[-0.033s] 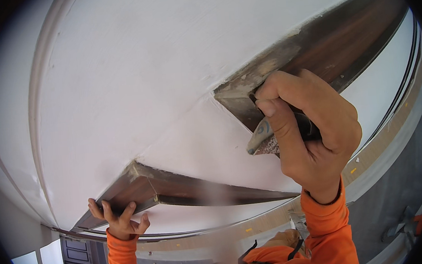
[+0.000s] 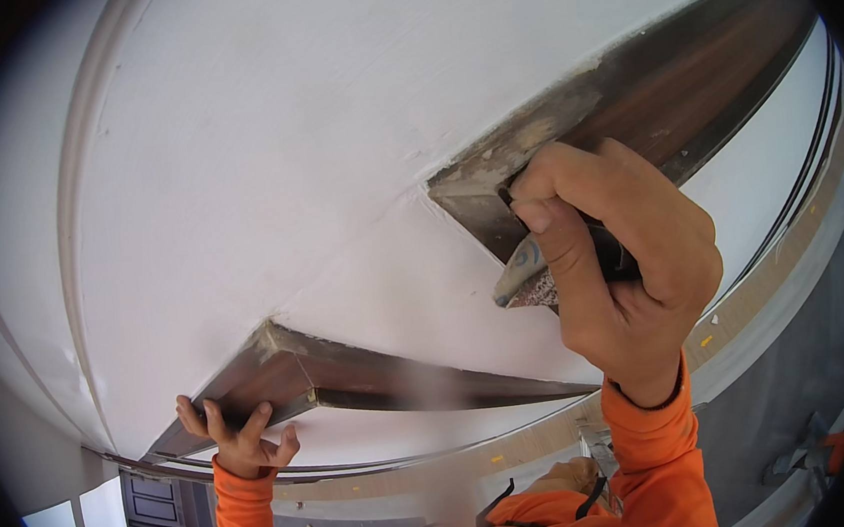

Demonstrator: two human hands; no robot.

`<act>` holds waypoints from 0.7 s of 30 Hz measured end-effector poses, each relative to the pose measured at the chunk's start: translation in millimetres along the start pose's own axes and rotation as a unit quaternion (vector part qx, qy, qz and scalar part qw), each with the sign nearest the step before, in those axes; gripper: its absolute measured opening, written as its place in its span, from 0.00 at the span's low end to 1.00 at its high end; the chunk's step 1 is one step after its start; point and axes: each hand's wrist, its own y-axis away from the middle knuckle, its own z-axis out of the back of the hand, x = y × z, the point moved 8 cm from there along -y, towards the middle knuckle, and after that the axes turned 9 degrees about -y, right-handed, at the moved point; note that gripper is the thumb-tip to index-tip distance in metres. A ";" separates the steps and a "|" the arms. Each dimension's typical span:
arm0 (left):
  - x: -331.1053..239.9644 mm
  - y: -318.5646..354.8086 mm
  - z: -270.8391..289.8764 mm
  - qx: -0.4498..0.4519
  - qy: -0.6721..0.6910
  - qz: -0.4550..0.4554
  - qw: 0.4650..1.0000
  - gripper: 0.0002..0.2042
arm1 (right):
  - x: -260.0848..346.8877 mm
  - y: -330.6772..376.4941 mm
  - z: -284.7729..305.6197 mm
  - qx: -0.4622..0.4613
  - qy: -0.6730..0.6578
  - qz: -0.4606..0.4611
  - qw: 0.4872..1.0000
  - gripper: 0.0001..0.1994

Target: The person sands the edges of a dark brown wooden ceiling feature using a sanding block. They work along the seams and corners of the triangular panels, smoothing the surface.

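Note:
My right hand (image 2: 631, 245) is closed, thumb and forefinger pinching what looks like a folded piece of sandpaper (image 2: 521, 273). Its pale side carries a blue mark, and a speckled side shows below. The pinched edge is at the inner corner of a dark brown wooden moulding (image 2: 707, 78), whose edges are smeared with grey and whitish residue. Lower left, the fingers of my left hand (image 2: 242, 442) are spread against a second dark wooden moulding (image 2: 382, 379) with a mitred corner. Part of the sandpaper is hidden inside my right hand.
A smooth white surface (image 2: 282, 155) surrounds both mouldings. Dark cables (image 2: 798, 200) curve along the right side. Below are a pale wooden strip with yellow arrows (image 2: 707, 341), a grey floor (image 2: 756, 405), a tool with an orange part (image 2: 840, 448), and a dark panelled door (image 2: 154, 500).

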 end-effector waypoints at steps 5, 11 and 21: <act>0.2 2.0 -1.4 -0.011 -0.005 -0.001 1.000 0.23 | -8.1 3.3 2.2 0.032 -0.040 -0.010 0.999 0.07; -1.2 -0.8 -0.8 -0.013 -0.001 0.003 1.000 0.23 | -14.0 11.0 5.0 -0.021 -0.097 -0.061 0.993 0.06; -0.3 -2.4 0.3 0.008 -0.001 0.007 1.000 0.23 | -8.7 7.0 4.7 -0.024 -0.053 -0.018 0.998 0.08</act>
